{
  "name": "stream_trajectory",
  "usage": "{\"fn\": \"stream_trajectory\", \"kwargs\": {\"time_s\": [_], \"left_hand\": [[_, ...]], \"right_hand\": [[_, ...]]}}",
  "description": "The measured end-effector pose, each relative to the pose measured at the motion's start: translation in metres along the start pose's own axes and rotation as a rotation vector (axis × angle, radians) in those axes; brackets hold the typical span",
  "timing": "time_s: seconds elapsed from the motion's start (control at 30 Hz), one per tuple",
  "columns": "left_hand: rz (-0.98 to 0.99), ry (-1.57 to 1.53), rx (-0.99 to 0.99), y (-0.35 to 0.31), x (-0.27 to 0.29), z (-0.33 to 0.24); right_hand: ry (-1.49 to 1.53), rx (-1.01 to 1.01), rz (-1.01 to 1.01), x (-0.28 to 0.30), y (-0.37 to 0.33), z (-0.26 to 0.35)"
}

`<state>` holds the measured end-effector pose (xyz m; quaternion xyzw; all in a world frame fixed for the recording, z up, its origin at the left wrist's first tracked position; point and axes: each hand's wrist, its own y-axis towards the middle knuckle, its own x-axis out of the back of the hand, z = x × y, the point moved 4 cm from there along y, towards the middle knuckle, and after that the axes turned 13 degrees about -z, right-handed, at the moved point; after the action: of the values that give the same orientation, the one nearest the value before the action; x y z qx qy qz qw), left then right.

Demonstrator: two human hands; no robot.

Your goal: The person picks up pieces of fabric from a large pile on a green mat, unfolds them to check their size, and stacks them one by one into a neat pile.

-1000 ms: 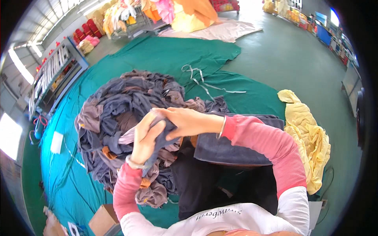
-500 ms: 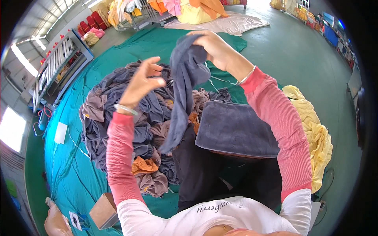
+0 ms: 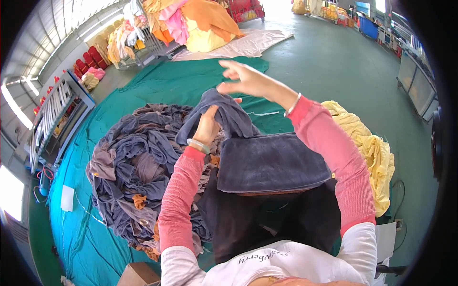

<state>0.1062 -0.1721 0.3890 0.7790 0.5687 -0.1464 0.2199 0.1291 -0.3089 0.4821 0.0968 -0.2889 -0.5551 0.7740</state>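
Observation:
My left hand (image 3: 208,126) is closed on a dark grey towel (image 3: 226,114) and lifts it between the heap and my lap. Part of that hand is hidden under the cloth. Just above the towel's top edge is my right hand (image 3: 245,82), fingers apart and a little blurred, with nothing in it. A flat stack of dark grey cloths (image 3: 274,162), with a brown edge below, lies in front of me over my dark trousers. To its left spreads a big tangled heap of grey and mauve towels (image 3: 138,157), with a few orange pieces (image 3: 139,201) among them.
Green sheeting (image 3: 76,229) covers the floor around the heap. Yellow cloth (image 3: 365,143) is piled at my right. A cardboard box (image 3: 138,275) stands at the lower left, a slatted metal rack (image 3: 57,117) at the far left. Farther off are a cart with orange and pink fabric (image 3: 200,21) and a cabinet (image 3: 417,78).
My left hand, empty before, now grips the grey towel. My right hand has let go of it and opened. The towel, hanging long before, is now bunched lower, and the whole view has shifted.

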Motion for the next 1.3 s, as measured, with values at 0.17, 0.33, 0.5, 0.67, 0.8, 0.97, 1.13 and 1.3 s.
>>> {"fn": "stream_trajectory", "kwargs": {"time_s": [0.17, 0.33, 0.5, 0.67, 0.8, 0.97, 1.13, 1.3], "left_hand": [[0.05, 0.032, -0.083, 0.013, -0.032, -0.004], [-0.039, 0.359, 0.101, 0.025, -0.021, 0.01], [-0.118, 0.666, 0.289, 0.013, -0.017, -0.016], [-0.038, 0.149, 0.214, 0.022, -0.006, -0.021], [-0.087, 0.663, -0.058, 0.037, 0.0, -0.025], [-0.341, 0.447, -0.24, 0.051, -0.011, -0.034], [-0.164, 0.238, -0.207, 0.059, -0.032, -0.041], [-0.197, 0.495, -0.3, 0.048, -0.05, -0.054]], "right_hand": [[-0.262, -0.001, -0.041, 0.012, -0.054, -0.06], [-0.488, -0.024, -0.453, 0.065, -0.07, -0.078], [0.182, -0.4, -0.61, 0.127, -0.084, -0.098], [0.747, -0.467, -0.629, 0.14, -0.103, -0.109], [0.903, -0.551, -0.642, 0.153, -0.115, -0.105], [0.814, -0.453, -0.683, 0.195, -0.131, -0.113], [0.269, -0.407, -0.752, 0.209, -0.143, -0.102], [0.289, -0.43, -0.953, 0.222, -0.152, -0.099]]}}
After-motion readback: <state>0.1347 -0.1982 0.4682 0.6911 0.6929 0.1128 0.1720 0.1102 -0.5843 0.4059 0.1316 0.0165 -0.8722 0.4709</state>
